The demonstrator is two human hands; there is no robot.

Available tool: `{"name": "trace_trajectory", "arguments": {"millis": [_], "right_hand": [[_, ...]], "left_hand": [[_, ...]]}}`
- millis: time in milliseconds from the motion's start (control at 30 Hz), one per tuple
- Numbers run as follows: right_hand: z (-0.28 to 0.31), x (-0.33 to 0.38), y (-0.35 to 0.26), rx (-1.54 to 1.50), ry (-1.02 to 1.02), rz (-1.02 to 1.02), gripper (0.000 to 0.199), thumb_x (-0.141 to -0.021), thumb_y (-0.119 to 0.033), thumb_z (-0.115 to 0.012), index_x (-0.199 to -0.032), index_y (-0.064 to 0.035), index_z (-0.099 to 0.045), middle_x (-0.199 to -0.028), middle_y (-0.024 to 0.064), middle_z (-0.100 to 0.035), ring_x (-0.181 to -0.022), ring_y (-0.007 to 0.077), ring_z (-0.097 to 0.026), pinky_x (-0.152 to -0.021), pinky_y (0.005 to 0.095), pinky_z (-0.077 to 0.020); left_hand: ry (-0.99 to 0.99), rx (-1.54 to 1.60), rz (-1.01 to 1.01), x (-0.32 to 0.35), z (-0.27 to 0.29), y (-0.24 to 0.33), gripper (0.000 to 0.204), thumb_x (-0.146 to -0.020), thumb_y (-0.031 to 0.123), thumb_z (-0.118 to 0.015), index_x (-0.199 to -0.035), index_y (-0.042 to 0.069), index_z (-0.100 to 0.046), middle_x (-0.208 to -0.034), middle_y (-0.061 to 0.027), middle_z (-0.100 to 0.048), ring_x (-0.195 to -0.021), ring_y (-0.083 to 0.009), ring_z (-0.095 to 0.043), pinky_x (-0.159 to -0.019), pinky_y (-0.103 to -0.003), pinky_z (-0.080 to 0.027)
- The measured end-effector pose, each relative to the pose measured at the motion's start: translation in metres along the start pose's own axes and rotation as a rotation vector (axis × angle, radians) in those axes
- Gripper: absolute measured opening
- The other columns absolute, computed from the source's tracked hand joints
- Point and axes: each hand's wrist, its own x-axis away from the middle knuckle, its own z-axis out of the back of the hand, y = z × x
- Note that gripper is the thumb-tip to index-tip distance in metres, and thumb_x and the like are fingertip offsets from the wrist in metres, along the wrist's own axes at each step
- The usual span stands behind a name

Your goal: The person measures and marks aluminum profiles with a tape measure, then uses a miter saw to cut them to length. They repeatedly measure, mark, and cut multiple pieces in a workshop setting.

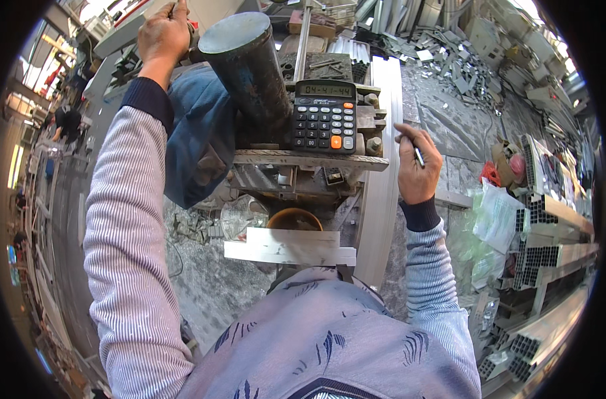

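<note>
- In the upper centre, the dark metal cylinder (pixel 248 70) rises high and blocks a straight way from the left hand (pixel 163 41) to the calculator (pixel 325 120).
- Left of the cylinder, the blue cloth (pixel 200 143) fills the space beside the left sleeve (pixel 130 206).
- Between the calculator and the right hand (pixel 417 165) with its pen (pixel 419 157), a hand could pass from above; lower there, the bolts (pixel 373 145) and the long pale profile (pixel 384 199) are obstacles.
- At lower centre, the white bars (pixel 286 248) stand before the torso.
- Right of the right hand, room is over the grey floor (pixel 452 143), until the plastic sheet (pixel 492 219).
</note>
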Motion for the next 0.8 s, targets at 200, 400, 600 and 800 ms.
{"name": "trace_trajectory", "arguments": {"millis": [200,400,600,800], "right_hand": [[-0.031,-0.024,0.015,0.035,-0.129,0.035,0.037,-0.080,0.009,-0.057,-0.109,-0.0069,-0.074,-0.094,0.0098,-0.070,-0.091,0.0261,-0.068,-0.085,0.0368,-0.0534],[-0.051,-0.025,0.015,0.172,-0.162,0.033,0.042,-0.079,0.014,-0.052,-0.110,-0.0048,-0.074,-0.102,0.0124,-0.071,-0.096,0.0262,-0.073,-0.085,0.0353,-0.0569],[-0.053,-0.026,0.013,0.261,-0.176,0.131,0.053,-0.069,0.015,-0.056,-0.112,-0.0101,-0.076,-0.096,0.0092,-0.068,-0.084,0.0300,-0.069,-0.077,0.0366,-0.0560],[-0.056,-0.029,0.014,0.316,-0.236,0.149,0.053,-0.070,0.012,-0.061,-0.115,-0.0121,-0.077,-0.099,0.0085,-0.068,-0.085,0.0291,-0.069,-0.077,0.0368,-0.0561]], "left_hand": [[-0.085,0.387,0.209,0.009,0.006,0.022,0.033,-0.106,0.021,-0.055,-0.083,0.000,-0.069,-0.063,-0.0070,-0.069,-0.053,-0.0168,-0.067,-0.052,-0.032,-0.052],[-0.090,0.471,0.183,0.010,0.011,0.028,0.031,-0.105,0.022,-0.057,-0.085,0.001,-0.068,-0.060,-0.0060,-0.066,-0.052,-0.0135,-0.064,-0.050,-0.031,-0.050],[-0.094,0.458,0.187,0.009,0.008,0.026,0.032,-0.104,0.022,-0.058,-0.084,0.001,-0.070,-0.062,-0.0061,-0.066,-0.052,-0.0132,-0.063,-0.051,-0.031,-0.050],[-0.108,0.435,0.191,0.010,0.010,0.030,0.033,-0.104,0.024,-0.058,-0.084,0.000,-0.071,-0.064,-0.0060,-0.067,-0.055,-0.0135,-0.064,-0.054,-0.032,-0.051]]}}
